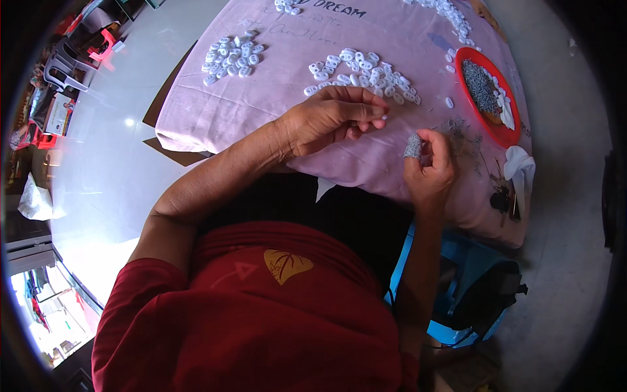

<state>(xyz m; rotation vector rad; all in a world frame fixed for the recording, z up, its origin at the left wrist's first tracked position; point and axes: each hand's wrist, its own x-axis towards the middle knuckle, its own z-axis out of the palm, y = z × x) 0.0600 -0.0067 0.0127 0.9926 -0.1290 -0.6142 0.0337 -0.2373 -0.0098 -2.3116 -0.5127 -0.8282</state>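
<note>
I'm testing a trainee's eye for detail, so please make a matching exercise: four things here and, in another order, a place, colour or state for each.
1. Left hand
2. Right hand
3. Round tray
4. Cloth

A. Pale pinkish-lilac, lying under white oval pieces
B. Red-rimmed, with many small grey bits inside
C. Has grey speckled stuff at a fingertip
D. Has a small pale thing at its pinched fingertips

Pairs: 1-D, 2-C, 3-B, 4-A
</note>
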